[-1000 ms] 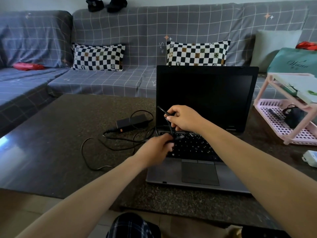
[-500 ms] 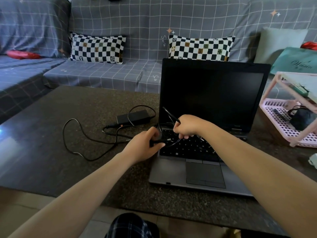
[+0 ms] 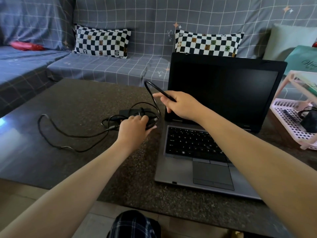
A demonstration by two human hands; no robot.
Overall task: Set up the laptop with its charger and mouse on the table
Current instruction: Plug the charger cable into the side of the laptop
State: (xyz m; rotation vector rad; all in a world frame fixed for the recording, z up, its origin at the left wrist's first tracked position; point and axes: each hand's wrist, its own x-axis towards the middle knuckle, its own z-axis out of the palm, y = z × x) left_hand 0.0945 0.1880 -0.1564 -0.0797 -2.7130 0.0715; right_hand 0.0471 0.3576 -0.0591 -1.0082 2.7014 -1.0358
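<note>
An open grey laptop (image 3: 221, 127) with a dark screen stands on the dark stone table (image 3: 68, 103), right of centre. Left of it lies the black charger brick (image 3: 130, 112) with its cable (image 3: 56, 133) looping over the table. My right hand (image 3: 181, 105) holds a length of that cable raised in an arc just left of the screen. My left hand (image 3: 135, 127) rests on the bundled cable beside the brick, fingers curled over it. No mouse can be made out with certainty.
A pink plastic rack (image 3: 295, 117) holding dark items stands at the table's right edge. A grey checked sofa (image 3: 120, 66) with two chequered cushions (image 3: 101, 41) runs behind the table. The near table edge is close to my knee.
Both hands have moved left off the keyboard. My right hand lifted the cable higher beside the screen, and my left hand dropped onto the cable bundle by the brick. The camera tilted down and closer.
</note>
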